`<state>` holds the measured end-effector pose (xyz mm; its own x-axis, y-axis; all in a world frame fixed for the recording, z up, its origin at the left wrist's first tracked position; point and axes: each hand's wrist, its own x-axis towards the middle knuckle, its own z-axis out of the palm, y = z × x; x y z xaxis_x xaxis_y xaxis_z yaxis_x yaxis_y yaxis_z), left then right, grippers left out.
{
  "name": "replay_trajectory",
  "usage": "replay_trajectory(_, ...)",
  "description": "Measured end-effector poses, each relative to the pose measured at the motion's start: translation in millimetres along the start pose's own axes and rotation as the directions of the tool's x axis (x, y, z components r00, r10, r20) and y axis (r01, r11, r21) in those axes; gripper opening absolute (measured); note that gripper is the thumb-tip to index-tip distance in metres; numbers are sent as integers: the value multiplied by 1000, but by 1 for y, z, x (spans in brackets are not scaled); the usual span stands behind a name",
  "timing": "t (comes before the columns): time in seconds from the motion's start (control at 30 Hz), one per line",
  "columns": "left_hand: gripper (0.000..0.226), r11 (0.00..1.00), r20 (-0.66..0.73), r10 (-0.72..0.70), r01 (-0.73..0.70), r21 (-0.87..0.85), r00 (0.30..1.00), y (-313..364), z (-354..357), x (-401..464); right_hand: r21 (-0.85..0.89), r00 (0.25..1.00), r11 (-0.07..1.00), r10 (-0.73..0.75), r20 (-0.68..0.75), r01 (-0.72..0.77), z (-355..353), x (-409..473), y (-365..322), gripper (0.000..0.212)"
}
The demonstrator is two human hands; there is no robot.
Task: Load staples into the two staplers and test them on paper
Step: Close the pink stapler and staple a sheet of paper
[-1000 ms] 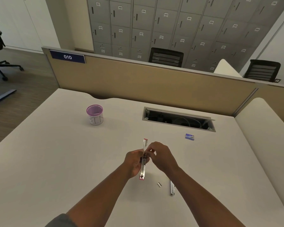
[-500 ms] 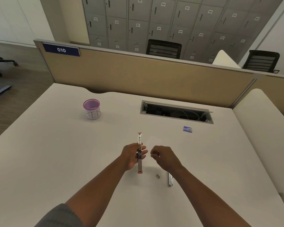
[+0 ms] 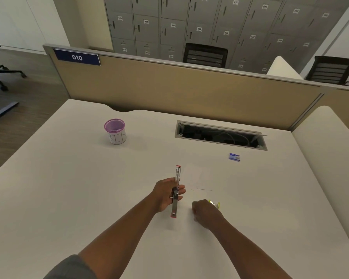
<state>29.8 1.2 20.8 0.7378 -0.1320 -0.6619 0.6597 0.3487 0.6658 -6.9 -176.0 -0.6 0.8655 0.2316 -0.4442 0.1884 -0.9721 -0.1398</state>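
Head view | left hand (image 3: 166, 195) held the opened red stapler (image 3: 176, 191) above the table (image 3: 69, 188) | right hand (image 3: 205, 213) curled down by the second stapler (image 3: 215, 204), grip hidden | paper (image 3: 197, 177) just beyond | risk: tiny staples could slip and drop if pinched badly

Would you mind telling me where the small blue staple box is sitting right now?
In the head view, the blue staple box lies on the white desk, right of centre, just in front of the open cable tray and beyond the right hand.
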Motion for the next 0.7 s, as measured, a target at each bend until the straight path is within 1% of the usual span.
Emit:
replay_trajectory(0.07, 19, 1000, 3, -5, 5, 2, 1000, -1, 1, -1, 39, 999, 999, 15, -30, -14, 1, 0, 0, 21)
replay_trajectory(0.17, 18, 1000, 6, -21, 21, 4, 1000, -3, 3, -3, 144, 995, 989, 43, -89, -30, -3, 1, 1, 29)
replay_trajectory(0.23, 18, 1000, 11, -27, 27, -3, 1000, -5, 3, -4, 227, 991, 974, 34, -131, -3, -14, 6, 1, 29)
replay_trajectory(0.3, 17, 999, 20, -32, 32, -3, 999, -6, 2, -6, 307, 980, 950, 17, -199, 46, -29, 11, 1, 24)
replay_trajectory(0.4, 17, 999, 22, -37, 37, 8, 999, -7, 3, -7, 486, 950, 868, 59, -306, 102, -52, 15, -1, 13)
replay_trajectory(0.5, 17, 999, 17, -36, 36, 20, 999, -6, 5, -8, 615, 930, 772, 92, -355, 158, -69, 16, -7, 9)
replay_trajectory(0.57, 19, 999, 19, -29, 28, 38, 999, -7, 6, -9, 659, 930, 730, 89, -357, 183, -76, 15, -12, 7)
replay_trajectory(0.7, 20, 997, 38, -18, 15, 69, 999, -7, 9, -11, 637, 930, 735, 27, -368, 231, -80, 15, -20, 6)
